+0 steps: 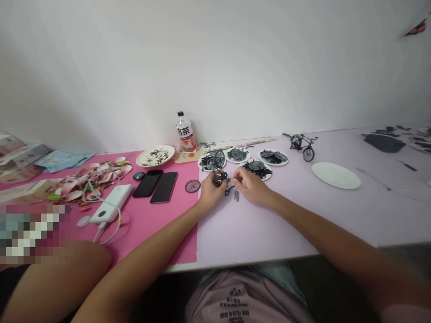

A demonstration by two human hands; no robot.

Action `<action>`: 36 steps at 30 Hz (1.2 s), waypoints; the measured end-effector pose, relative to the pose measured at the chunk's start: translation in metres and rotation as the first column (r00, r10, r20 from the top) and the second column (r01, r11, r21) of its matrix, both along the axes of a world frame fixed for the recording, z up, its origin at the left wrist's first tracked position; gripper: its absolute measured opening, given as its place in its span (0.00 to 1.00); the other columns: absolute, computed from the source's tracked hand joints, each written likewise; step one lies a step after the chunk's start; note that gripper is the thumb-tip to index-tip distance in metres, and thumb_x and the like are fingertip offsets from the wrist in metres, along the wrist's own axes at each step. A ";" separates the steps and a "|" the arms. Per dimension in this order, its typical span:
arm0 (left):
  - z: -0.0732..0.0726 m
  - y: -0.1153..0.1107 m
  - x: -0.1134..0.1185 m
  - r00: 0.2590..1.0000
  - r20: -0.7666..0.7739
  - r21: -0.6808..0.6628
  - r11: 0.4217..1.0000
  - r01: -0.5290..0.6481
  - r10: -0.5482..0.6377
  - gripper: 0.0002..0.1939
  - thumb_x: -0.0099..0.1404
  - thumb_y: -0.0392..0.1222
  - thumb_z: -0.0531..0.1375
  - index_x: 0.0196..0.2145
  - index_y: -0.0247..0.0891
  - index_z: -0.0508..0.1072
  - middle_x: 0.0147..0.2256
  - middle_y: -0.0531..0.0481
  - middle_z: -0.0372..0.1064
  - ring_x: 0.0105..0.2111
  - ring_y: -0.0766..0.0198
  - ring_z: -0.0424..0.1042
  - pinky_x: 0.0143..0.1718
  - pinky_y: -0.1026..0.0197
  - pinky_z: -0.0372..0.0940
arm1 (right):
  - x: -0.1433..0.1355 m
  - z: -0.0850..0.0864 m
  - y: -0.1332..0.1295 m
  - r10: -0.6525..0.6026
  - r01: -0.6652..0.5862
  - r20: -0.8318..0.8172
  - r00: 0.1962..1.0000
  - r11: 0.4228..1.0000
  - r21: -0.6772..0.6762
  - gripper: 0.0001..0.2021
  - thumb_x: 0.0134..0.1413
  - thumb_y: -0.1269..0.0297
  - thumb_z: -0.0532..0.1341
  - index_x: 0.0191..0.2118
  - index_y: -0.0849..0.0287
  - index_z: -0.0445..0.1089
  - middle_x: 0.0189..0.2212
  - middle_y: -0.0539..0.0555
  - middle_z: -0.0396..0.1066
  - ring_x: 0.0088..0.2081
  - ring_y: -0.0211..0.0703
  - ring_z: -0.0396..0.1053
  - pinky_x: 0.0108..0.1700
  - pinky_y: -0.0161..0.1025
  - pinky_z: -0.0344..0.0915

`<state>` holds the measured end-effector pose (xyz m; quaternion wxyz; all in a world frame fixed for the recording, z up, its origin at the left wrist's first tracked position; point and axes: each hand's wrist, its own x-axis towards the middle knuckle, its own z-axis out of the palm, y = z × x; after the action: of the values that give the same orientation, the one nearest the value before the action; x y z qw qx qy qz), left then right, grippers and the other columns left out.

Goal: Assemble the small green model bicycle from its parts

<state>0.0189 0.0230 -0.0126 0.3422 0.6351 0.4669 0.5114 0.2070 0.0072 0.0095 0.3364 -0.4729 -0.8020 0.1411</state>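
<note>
Right of the dark, round, spoked wheel [192, 186], the left hand [212, 190] clamps a thin dark-green part [214, 176]; adjacent, the right hand [249, 185] has fingertips together, contents indiscernible

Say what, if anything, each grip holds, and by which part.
The left grip holds a dark toy bicycle part; exactly where is hidden. The right grip is close beside it; whether it holds anything is unclear.

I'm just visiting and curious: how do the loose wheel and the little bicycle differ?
The loose wheel lies flat; the little bicycle stands upright. The wheel is on the pink surface, the bicycle on the lilac surface. The wheel is a single part; the bicycle joins several. Both look dark.
</note>
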 end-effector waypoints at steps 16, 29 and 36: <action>0.003 0.001 0.000 1.000 -0.007 -0.053 0.998 -0.016 0.016 0.14 0.61 0.36 0.66 0.45 0.37 0.73 0.38 0.48 0.79 0.31 0.63 0.79 0.35 0.63 0.71 | -0.003 -0.001 0.005 -0.093 0.091 0.128 0.987 0.996 0.020 0.13 0.71 0.55 0.52 0.34 0.53 0.62 0.27 0.50 0.72 0.28 0.43 0.68 0.31 0.36 0.54; 0.001 -0.001 0.000 1.000 -0.011 -0.006 1.000 0.003 -0.003 0.15 0.61 0.37 0.66 0.46 0.37 0.73 0.36 0.49 0.78 0.32 0.63 0.79 0.35 0.64 0.70 | 0.001 -0.003 0.003 -0.011 0.012 0.021 1.000 0.999 -0.044 0.07 0.69 0.57 0.54 0.42 0.54 0.63 0.35 0.51 0.76 0.34 0.43 0.74 0.36 0.36 0.61; 0.000 0.000 -0.001 1.000 -0.010 -0.038 0.999 0.015 -0.015 0.16 0.62 0.38 0.66 0.48 0.37 0.73 0.37 0.47 0.78 0.32 0.61 0.80 0.34 0.62 0.71 | -0.002 0.003 0.000 -0.063 0.068 0.123 0.990 0.997 -0.036 0.09 0.71 0.57 0.53 0.39 0.54 0.63 0.30 0.51 0.75 0.29 0.43 0.71 0.32 0.36 0.56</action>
<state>0.0183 0.0232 -0.0124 0.3555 0.6346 0.4734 0.4968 0.2048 0.0075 0.0129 0.2818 -0.5135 -0.8020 0.1169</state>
